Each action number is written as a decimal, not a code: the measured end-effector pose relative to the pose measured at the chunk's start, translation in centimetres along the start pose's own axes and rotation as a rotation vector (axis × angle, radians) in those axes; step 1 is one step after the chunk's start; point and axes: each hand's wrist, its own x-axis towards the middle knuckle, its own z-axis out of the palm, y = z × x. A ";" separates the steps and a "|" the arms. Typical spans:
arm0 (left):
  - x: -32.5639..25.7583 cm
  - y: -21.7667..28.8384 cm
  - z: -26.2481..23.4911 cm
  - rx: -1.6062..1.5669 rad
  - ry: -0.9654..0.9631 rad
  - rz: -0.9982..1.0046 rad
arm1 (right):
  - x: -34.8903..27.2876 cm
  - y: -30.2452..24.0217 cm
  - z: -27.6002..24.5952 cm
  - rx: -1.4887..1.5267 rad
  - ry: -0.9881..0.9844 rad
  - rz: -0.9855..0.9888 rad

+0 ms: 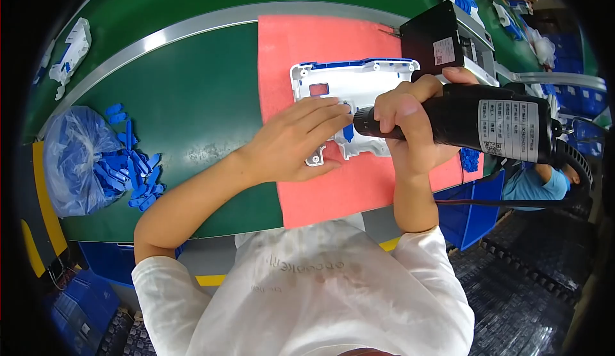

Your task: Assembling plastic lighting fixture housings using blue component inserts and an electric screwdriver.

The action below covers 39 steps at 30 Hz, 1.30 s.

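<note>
A white plastic housing [378, 82] with blue trim along its far edge lies on a pink mat [278, 55], its hollow side up. My left hand [301, 138] grips its left part, fingers laid over the inside and thumb by the near edge. A small blue plastic piece [348, 133] sits in the housing beside my left fingertips. In my right hand [413, 122] is a black electric screwdriver [461, 120], held nearly level with its nose pointing left at the blue piece. Its bit is not visible, so I cannot tell whether it touches a screw.
On the green bench at left, many blue plastic pieces [138, 175] spill from a clear plastic bag [73, 154]. A black box-shaped device [429, 36] stands at the mat's far right. White housings [72, 55] lie beyond the metal rail [192, 28]. Another person [541, 183] is at right.
</note>
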 end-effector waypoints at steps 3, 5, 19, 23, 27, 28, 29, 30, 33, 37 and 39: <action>0.0 0.0 0.0 0.019 -0.012 -0.008 | -0.2 0.3 -0.1 -0.008 -0.006 0.009; -0.1 0.0 0.1 0.021 0.000 -0.011 | -0.5 0.6 -0.2 -0.034 -0.014 0.010; -0.3 -0.2 0.2 -0.005 -0.007 -0.057 | -0.7 0.5 -1.0 -0.129 -0.300 -0.030; -0.1 -0.1 0.3 -0.013 -0.012 -0.062 | -0.7 -0.1 -1.0 -0.175 -0.427 -0.042; 0.3 -0.1 0.2 -0.003 -0.019 -0.015 | -1.0 -1.5 -1.6 -0.362 -0.409 0.059; 0.4 0.2 0.0 0.029 -0.047 -0.026 | -1.2 -1.2 -1.6 -0.275 -0.348 0.004; 0.4 0.4 -0.2 0.060 -0.073 -0.036 | -1.4 -0.7 -2.5 -0.198 -0.321 -0.038; 0.2 0.3 -0.2 0.074 -0.082 -0.032 | -1.8 -0.9 -3.5 -0.191 -0.156 -0.089; 0.3 0.5 -0.2 0.091 -0.072 0.022 | 1.4 -4.7 -6.4 0.004 0.248 -0.316; 0.4 0.8 -0.3 0.106 -0.072 -0.005 | 4.4 -6.6 -12.2 -0.275 0.436 -0.464; 0.3 0.7 -0.2 0.093 -0.086 -0.005 | 4.8 -6.3 -13.0 -0.290 0.446 -0.445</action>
